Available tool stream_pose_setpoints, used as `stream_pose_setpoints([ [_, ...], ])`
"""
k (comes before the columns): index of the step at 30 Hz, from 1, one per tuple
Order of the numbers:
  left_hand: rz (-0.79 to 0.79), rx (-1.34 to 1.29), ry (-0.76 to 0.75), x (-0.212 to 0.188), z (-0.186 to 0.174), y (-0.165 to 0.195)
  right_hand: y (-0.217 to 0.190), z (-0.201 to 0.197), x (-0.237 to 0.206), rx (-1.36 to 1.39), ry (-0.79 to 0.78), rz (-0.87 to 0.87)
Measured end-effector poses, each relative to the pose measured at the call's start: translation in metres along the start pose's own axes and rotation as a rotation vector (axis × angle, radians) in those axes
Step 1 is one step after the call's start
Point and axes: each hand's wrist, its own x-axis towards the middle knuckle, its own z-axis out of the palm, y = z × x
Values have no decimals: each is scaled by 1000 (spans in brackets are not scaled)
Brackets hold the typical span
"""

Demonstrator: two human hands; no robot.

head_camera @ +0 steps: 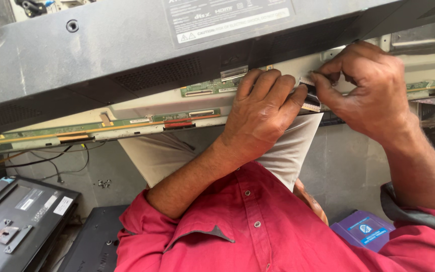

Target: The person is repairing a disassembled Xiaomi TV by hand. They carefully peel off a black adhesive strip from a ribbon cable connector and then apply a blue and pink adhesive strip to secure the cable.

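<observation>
A flat television lies back-up in front of me, its dark rear cover [101, 45] lifted off the panel edge. Along that edge runs a narrow green circuit strip [127, 123]. A wide white flat ribbon cable [298, 146] hangs down from it. My left hand [260, 113] presses on the panel edge, thumb and fingers pinching the ribbon's connector end [310, 103]. My right hand [363, 88] meets it from the right, fingertips closed on the same small connector.
Two dark set-top or television backs [18, 216] lie on the floor at lower left, near several loose screws [103, 183] and thin black wires [51, 160]. A purple box [363, 229] sits at lower right. My red shirt sleeves fill the bottom.
</observation>
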Motion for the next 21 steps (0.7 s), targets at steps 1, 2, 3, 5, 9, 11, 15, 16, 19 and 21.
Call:
stream_pose_setpoints([
  [1, -3, 0, -3, 0, 0, 0, 0, 0, 0, 16, -11, -14],
  [2, -3, 1, -4, 0, 0, 0, 1, 1, -1, 30, -19, -29],
  [3, -2, -3, -8, 0, 0, 0, 1, 1, -1, 44, -29, -39],
  [5, 5, -3, 2, 0, -1, 0, 2, 1, -2, 15, -16, -11],
  [9, 1, -5, -1, 1, -1, 0, 3, 1, -2, -7, -15, -40],
  [11, 0, -6, 8, 1, -1, 0, 4, 2, -2, 20, -25, -21],
  [15, 0, -4, -7, 1, -1, 0, 4, 1, -2, 34, -29, 18],
  [16, 1, 5, 0, 2, -1, -1, 5, 2, -1, 27, -31, 2],
  [19, 6, -1, 1, 2, -1, 0, 4, 2, 0, 4, -26, 5],
  [21, -1, -6, -2, 1, -1, 0, 3, 1, 0, -4, -7, 25],
])
